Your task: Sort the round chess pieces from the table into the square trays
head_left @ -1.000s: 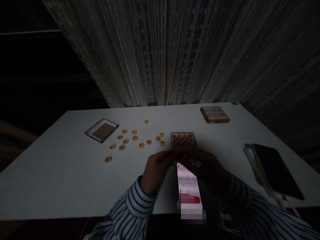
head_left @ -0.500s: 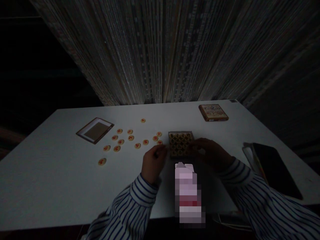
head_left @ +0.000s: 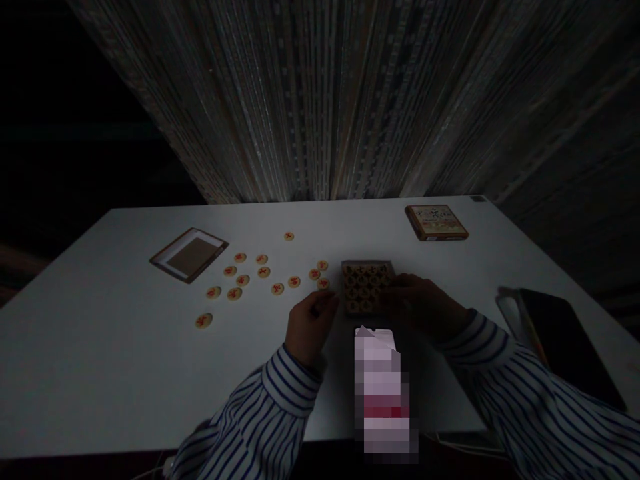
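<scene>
A small open box (head_left: 345,311) in front of me holds rows of round Chinese chess pieces (head_left: 361,281) with dark characters. My right hand (head_left: 425,303) is at its right side, fingers closed over the right-hand pieces; in the dimness I cannot make out what they hold. Just left of the box, my left hand (head_left: 311,327) hovers with thumb and fingertips drawn together, and whatever lies between them is hidden. Several loose red-marked Chinese chess pieces (head_left: 277,289) are scattered on the table to the left, the nearest just beyond my left fingertips.
The white table (head_left: 125,373) carries an open tray-like lid (head_left: 190,257) at left and a flat printed box (head_left: 437,222) at the back right. A lit phone (head_left: 383,380) lies close before me. A dark notebook or folder (head_left: 570,347) is at right. String curtains hang behind.
The view has shifted slightly. My right fingers have moved a little at the box's right side; my left hand stays pinched beside it. The loose pieces lie as before.
</scene>
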{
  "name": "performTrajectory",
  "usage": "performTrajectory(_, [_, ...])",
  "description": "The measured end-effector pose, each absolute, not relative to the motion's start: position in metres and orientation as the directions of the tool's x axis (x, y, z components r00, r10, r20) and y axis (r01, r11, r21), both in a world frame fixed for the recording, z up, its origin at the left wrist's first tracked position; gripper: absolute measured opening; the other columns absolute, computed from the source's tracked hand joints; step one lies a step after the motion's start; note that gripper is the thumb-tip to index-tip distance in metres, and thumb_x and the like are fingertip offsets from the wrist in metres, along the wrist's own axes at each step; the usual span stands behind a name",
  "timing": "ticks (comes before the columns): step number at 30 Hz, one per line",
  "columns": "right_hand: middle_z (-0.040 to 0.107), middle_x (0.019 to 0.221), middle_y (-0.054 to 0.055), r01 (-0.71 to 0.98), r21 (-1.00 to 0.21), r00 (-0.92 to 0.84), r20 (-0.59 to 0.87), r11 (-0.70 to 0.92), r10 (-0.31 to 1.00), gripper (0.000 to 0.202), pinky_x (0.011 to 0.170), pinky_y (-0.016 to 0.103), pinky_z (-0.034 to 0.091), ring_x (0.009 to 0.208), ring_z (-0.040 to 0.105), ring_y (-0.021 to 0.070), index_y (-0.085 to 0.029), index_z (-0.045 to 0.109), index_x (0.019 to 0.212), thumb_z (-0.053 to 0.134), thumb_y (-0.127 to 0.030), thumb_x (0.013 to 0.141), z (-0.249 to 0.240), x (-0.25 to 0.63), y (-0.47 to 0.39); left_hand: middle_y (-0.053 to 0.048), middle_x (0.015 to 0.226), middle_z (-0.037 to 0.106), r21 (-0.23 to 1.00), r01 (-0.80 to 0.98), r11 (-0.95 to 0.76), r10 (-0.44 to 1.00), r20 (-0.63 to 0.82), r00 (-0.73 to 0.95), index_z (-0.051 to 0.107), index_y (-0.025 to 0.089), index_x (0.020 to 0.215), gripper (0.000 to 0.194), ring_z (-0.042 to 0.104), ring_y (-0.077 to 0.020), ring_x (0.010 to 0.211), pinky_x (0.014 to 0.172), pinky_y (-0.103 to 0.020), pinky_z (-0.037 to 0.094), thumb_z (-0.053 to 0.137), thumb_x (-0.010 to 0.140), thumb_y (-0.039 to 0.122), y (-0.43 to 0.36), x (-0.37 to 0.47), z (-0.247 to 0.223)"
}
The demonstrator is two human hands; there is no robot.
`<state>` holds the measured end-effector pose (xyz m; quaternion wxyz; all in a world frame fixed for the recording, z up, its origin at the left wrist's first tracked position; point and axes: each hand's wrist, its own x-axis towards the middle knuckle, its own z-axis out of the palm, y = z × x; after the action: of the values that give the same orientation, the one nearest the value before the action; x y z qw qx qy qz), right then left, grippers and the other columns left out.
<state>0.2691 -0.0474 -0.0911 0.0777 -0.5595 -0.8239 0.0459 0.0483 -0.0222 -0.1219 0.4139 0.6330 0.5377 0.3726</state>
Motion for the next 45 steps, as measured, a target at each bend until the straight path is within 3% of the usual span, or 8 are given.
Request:
performTrajectory(4, [0.065, 0.09, 0.01, 0.919, -0.134, -0.363, 0.075, 0.37, 0.929, 0.016, 0.066, 0.034, 0.05, 0.079, 0.061, 0.0203, -0.02, 0.07, 0.084, 0.057, -0.027, 0.078, -0.092, 0.268, -0.046, -0.005, 0.072, 0.068, 0.923, 0.376, -0.086, 0.99, 0.036, 0.138, 0.067, 0.013, 0.088, 0.026, 0.059, -0.0148, 0.065, 0.061, -0.026, 0.047, 0.057, 0.074, 0.032, -0.023, 0.048, -0.121])
performTrajectory(15, [0.065, 0.093, 0.009, 0.93, -0.094, -0.355, 0.028, 0.356, 0.934, 0.016, 0.066, 0.035, 0.049, 0.082, 0.061, 0.0223, -0.022, 0.07, 0.085, 0.056, -0.027, 0.078, -0.092, 0.263, -0.044, -0.003, 0.065, 0.066, 0.918, 0.39, -0.076, 0.99, 0.023, 0.138, 0.068, 0.014, 0.082, 0.023, 0.057, -0.0131, 0.059, 0.056, -0.024, 0.045, 0.056, 0.073, 0.031, -0.025, 0.047, -0.118])
performTrajectory(27, [0.064, 0.089, 0.007, 0.939, -0.059, -0.34, -0.011, 0.338, 0.941, 0.014, 0.064, 0.033, 0.047, 0.078, 0.06, 0.02, -0.022, 0.068, 0.082, 0.056, -0.028, 0.078, -0.087, 0.262, -0.045, -0.006, 0.075, 0.07, 0.928, 0.364, -0.075, 0.987, 0.017, 0.161, 0.067, 0.014, 0.085, 0.022, 0.062, -0.0157, 0.067, 0.062, -0.027, 0.049, 0.057, 0.073, 0.03, -0.026, 0.045, -0.12])
performTrajectory(33, [0.064, 0.088, 0.01, 0.944, -0.062, -0.314, 0.144, 0.325, 0.939, 0.021, 0.061, 0.033, 0.048, 0.075, 0.06, 0.0206, -0.019, 0.065, 0.091, 0.057, -0.031, 0.075, -0.085, 0.264, -0.046, -0.006, 0.076, 0.069, 0.905, 0.408, -0.122, 0.987, 0.068, 0.143, 0.066, 0.015, 0.089, 0.024, 0.061, -0.0146, 0.066, 0.061, -0.026, 0.049, 0.056, 0.075, 0.031, -0.035, 0.028, -0.115])
performTrajectory(39, [0.064, 0.093, 0.008, 0.776, -0.138, -0.552, 0.323, 0.615, 0.769, 0.018, 0.067, 0.035, 0.048, 0.084, 0.06, 0.0209, -0.021, 0.062, 0.091, 0.054, -0.03, 0.078, -0.08, 0.224, -0.032, -0.003, 0.071, 0.065, 0.83, 0.525, -0.188, 0.978, 0.205, 0.026, 0.067, 0.016, 0.09, 0.022, 0.056, -0.0112, 0.06, 0.059, -0.024, 0.047, 0.055, 0.078, 0.031, -0.053, -0.036, -0.115])
performTrajectory(45, [0.063, 0.098, 0.009, 0.64, -0.154, -0.682, 0.338, 0.753, 0.649, 0.019, 0.074, 0.036, 0.048, 0.088, 0.059, 0.0199, -0.02, 0.059, 0.097, 0.05, -0.027, 0.082, -0.079, 0.153, -0.018, -0.005, 0.079, 0.064, 0.707, 0.706, -0.03, 0.939, 0.262, -0.222, 0.064, 0.015, 0.094, 0.027, 0.058, -0.0144, 0.067, 0.064, -0.029, 0.049, 0.059, 0.075, 0.033, -0.051, -0.116, -0.126])
